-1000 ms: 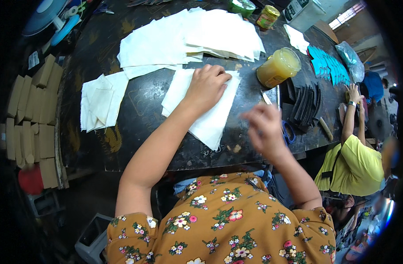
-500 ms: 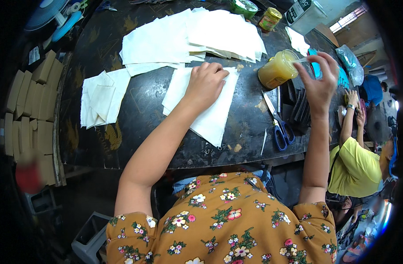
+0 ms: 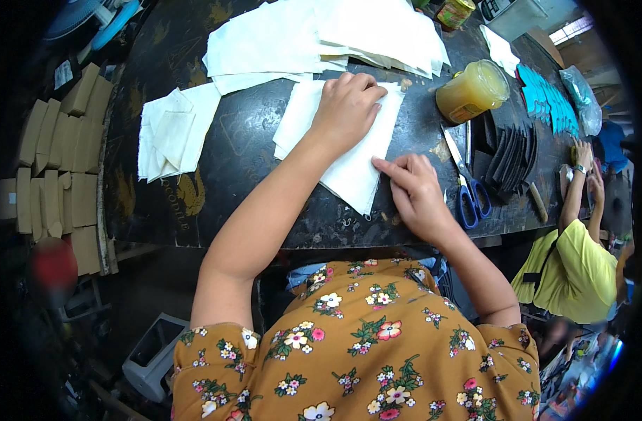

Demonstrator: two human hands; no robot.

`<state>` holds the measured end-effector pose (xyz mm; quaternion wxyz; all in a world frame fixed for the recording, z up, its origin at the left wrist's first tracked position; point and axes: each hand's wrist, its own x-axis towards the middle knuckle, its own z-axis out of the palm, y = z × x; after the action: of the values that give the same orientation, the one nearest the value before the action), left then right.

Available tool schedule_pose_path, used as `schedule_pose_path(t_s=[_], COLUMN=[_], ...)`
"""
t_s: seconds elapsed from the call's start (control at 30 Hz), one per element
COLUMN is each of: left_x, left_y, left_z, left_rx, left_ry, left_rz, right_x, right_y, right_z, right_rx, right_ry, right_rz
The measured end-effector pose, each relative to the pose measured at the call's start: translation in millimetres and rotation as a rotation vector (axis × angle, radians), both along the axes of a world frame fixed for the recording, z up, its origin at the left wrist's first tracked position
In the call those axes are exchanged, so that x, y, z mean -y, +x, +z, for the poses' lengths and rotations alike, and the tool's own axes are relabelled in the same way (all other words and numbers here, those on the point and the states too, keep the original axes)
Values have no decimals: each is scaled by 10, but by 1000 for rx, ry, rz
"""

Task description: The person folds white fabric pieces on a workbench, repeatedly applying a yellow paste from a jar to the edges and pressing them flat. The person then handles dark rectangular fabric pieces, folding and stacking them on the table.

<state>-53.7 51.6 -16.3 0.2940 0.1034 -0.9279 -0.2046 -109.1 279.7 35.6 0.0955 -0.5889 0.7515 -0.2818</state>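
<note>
A small stack of white cloth pieces [image 3: 361, 179] lies on the dark table before me. My left hand [image 3: 345, 109] presses on its upper part, fingers bent and drawn together against the fabric. My right hand [image 3: 415, 189] is at the stack's right edge, index finger reaching onto the cloth and the other fingers curled; whatever they may hold is hidden. Beyond it stands an uncapped clear jar [image 3: 473, 91] of yellowish paste. Blue-handled scissors [image 3: 469, 193] lie right of my right hand, blades pointing away.
Larger white cloth sheets [image 3: 265, 42] spread along the far side, with a smaller pile [image 3: 173, 133] at left. Black strips [image 3: 514, 158] and turquoise pieces [image 3: 545, 98] lie at right. A co-worker in a yellow shirt [image 3: 573, 274] sits beyond. Brown cardboard boxes [image 3: 72, 154] are stacked left.
My right hand has left the jar's mouth, where it pinched a pale, thin piece, and come down left to the cloth. My left hand stays on the stack. The view has shifted.
</note>
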Motion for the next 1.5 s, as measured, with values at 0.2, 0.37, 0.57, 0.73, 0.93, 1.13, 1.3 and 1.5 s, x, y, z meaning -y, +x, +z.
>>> schedule_pose_path(t_s=[0.2, 0.37, 0.57, 0.73, 0.93, 1.13, 1.3, 1.5], left_x=[2, -1, 5, 28, 233, 320, 285, 247], left_y=[-13, -8, 4, 3, -97, -314, -243, 11], left_z=[-13, 15, 43, 72, 282, 427, 357, 558], left_rx=[15, 30, 68, 83, 201, 363, 181, 26], left_ry=[-4, 1, 34, 64, 98, 59, -8, -54], left_rz=[8, 9, 2, -1, -36, -58, -105, -300], right_x=[-348, -175, -148, -368, -173, 231, 627, 875], right_y=[429, 125, 54, 200, -299, -803, -1084, -1231], right_z=[-39, 60, -9, 15, 226, 221, 145, 94], right_rx=[-166, -4, -335, -23, 164, 301, 503, 778], right_ry=[-36, -161, -98, -66, -147, -253, -252, -28], right_rz=[251, 123, 120, 258, 49, -140, -98, 70])
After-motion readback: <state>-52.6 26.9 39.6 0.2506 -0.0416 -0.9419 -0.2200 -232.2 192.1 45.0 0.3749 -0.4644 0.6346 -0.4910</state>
